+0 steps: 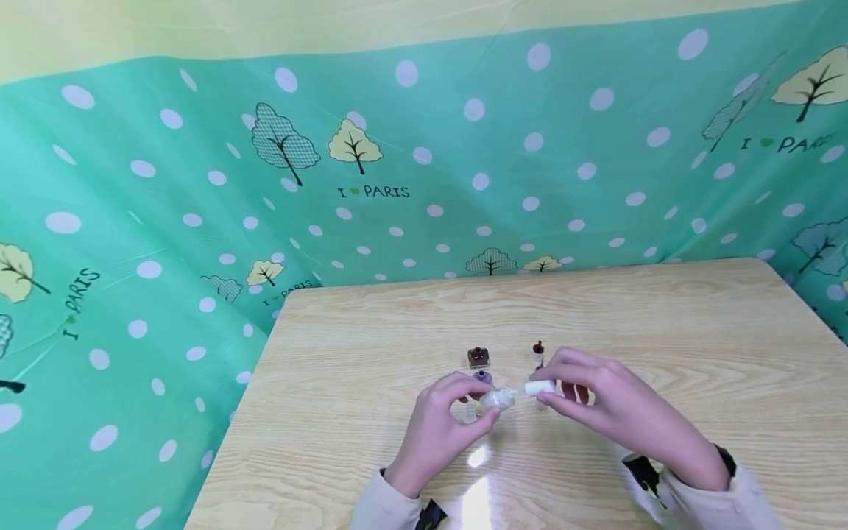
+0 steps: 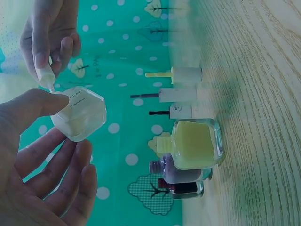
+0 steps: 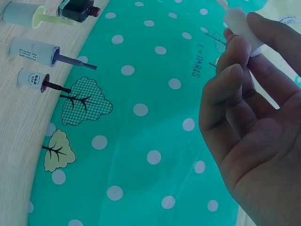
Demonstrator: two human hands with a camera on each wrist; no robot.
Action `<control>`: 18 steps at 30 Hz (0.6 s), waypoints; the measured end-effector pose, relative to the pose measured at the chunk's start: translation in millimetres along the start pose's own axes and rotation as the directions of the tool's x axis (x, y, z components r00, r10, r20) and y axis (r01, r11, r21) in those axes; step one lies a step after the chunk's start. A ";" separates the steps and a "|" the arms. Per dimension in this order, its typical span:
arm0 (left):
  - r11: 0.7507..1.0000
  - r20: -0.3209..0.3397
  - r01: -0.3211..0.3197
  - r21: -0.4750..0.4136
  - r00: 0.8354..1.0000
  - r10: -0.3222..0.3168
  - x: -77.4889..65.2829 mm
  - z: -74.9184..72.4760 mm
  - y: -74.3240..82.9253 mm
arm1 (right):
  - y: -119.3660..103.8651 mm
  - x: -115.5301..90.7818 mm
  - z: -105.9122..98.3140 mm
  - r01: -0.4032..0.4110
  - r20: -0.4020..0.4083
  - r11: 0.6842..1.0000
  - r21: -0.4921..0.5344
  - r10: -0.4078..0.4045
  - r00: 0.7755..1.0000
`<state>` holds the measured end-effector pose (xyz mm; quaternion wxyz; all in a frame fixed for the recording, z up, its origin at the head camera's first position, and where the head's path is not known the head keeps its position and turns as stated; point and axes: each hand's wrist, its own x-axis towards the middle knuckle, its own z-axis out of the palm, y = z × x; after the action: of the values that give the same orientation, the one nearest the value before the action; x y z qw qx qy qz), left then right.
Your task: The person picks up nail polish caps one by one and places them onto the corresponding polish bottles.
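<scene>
My left hand (image 1: pixel 445 418) pinches a glass nail polish bottle (image 2: pixel 81 114) with whitish contents between thumb and fingers, tilted above the table. A white brush cap (image 1: pixel 539 387) is pinched by my right hand (image 1: pixel 606 394), its brush pointing at the bottle's neck. In the left wrist view the brush stem overlaps the left thumb near the neck. The cap's white barrel (image 3: pixel 242 29) shows between thumb and forefinger in the right wrist view.
Uncapped bottles of yellow (image 2: pixel 195 145), purple (image 2: pixel 181 170) and dark red polish (image 1: pixel 478 358) stand in a row on the wooden table (image 1: pixel 331 442). Beside them, yellow (image 2: pixel 187 75), purple (image 3: pixel 35 51) and dark red brush caps (image 3: pixel 33 79) stand brush up. A patterned green curtain (image 1: pixel 371 243) hangs behind.
</scene>
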<state>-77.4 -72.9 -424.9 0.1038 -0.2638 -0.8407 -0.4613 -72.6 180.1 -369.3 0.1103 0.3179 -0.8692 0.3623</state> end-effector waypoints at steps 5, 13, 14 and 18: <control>1.000 0.008 0.003 0.010 1.000 -0.003 -0.1 -0.1 0.1 | -1.3 0.5 1.3 -0.016 0.017 1.000 -0.016 0.016 1.000; 1.000 0.009 -0.011 0.026 1.000 0.010 -0.1 0.4 2.2 | -0.5 1.4 5.6 -0.009 0.039 1.000 -0.009 0.010 0.999; 1.000 0.010 -0.011 0.025 1.000 0.011 -0.2 0.5 2.6 | -0.3 1.3 6.2 -0.005 0.039 1.000 -0.007 0.005 0.999; 0.999 0.007 -0.013 0.034 1.000 0.013 -0.4 1.1 4.0 | 0.4 1.8 8.5 0.003 0.040 1.000 -0.010 -0.003 0.999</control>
<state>-74.9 -70.3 -422.8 0.1083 -0.2693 -0.8470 -0.4453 -73.9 173.6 -374.8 0.0951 0.3257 -0.8727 0.3511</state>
